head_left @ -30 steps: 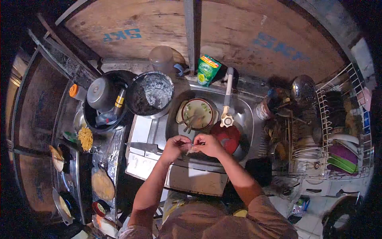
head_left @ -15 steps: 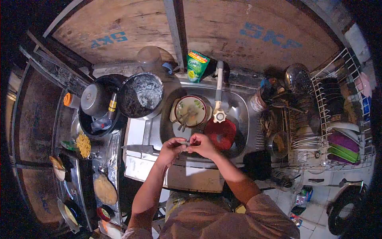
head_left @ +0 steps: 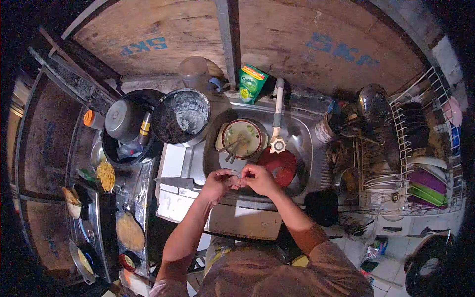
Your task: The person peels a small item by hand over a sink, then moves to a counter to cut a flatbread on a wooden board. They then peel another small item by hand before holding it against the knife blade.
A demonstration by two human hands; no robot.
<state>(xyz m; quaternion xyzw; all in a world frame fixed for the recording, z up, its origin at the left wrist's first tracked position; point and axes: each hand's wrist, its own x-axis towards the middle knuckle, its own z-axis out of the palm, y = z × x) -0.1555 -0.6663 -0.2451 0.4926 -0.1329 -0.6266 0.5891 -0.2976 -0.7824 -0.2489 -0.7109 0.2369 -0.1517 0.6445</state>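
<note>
"Fingertips are shifting slightly since the earlier frame, and my whole view is sliding a little sideways. What are you making out?"

"I'm seeing the left hand (head_left: 213, 187) and right hand (head_left: 260, 181) meeting, their fingers closing narrowly on a small pale piece (head_left: 237, 177). They're holding it over the near side of the sink (head_left: 310, 168). I'm not managing to tell what it is."

"What's worrying you?"

"Slipping, I'm thinking: something that small is relying on fingertips alone, and wet skin could be sending it into the basin. I can't tell whether the fingers are wet."

"And beside them?"

"A knife (head_left: 177, 182) is lying close by the left hand; a careless sideways sweep could be catching its edge."

"Farther in?"

"Utensils (head_left: 231, 151) are leaning out of the bowl (head_left: 261, 140) towards the hands. Knocking their handles could be splashing out that cloudy liquid."

"Past that?"

"The tap (head_left: 278, 143) is hanging over a red dish (head_left: 282, 171), so a hand lifting fast could be bumping it. At the back, a green pouch (head_left: 252, 84) is standing upright; a stray knock could be toppling it."
</note>
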